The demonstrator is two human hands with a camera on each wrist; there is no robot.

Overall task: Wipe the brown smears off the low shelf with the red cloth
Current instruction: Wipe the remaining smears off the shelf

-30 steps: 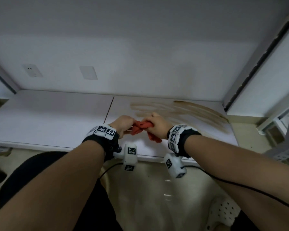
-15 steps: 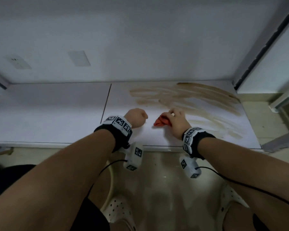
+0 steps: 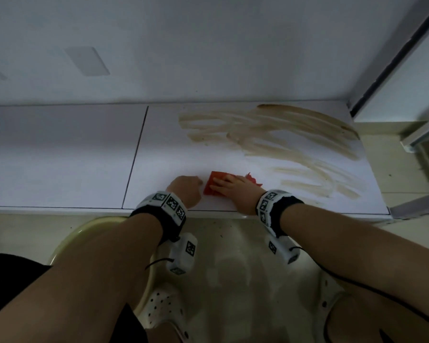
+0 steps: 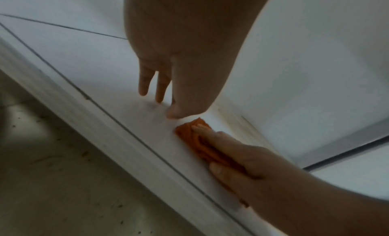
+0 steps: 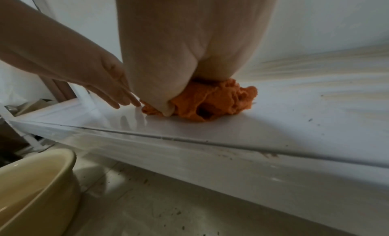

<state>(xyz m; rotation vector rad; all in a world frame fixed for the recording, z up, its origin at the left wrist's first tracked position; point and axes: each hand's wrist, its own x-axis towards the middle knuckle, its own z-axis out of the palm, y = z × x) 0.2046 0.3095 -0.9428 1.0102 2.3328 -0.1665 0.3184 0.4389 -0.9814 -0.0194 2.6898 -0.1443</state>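
The white low shelf (image 3: 60, 157) carries brown smears (image 3: 270, 129) across its right part, from the back wall toward the front edge. The red cloth (image 3: 211, 185) lies bunched on the shelf near the front, left of the smears. My right hand (image 3: 233, 189) presses flat on the cloth with straight fingers, the thumb beside it. My left hand (image 3: 186, 190) is just left of the cloth, its straight fingertips (image 4: 160, 96) touching the shelf and holding nothing. The right wrist view shows the cloth (image 5: 210, 99) crumpled under my palm, smears (image 5: 315, 64) behind it.
A seam (image 3: 136, 154) divides the shelf into two panels. A pale yellow basin (image 3: 67, 241) sits on the floor below the front edge, beside my white clogs (image 3: 164, 308). A wall backs the shelf; a dark-edged frame (image 3: 394, 58) bounds it at the right.
A second ago both hands held the cloth above the shelf's front. The left hand let go, and the right hand has laid the cloth down and flattened onto it.
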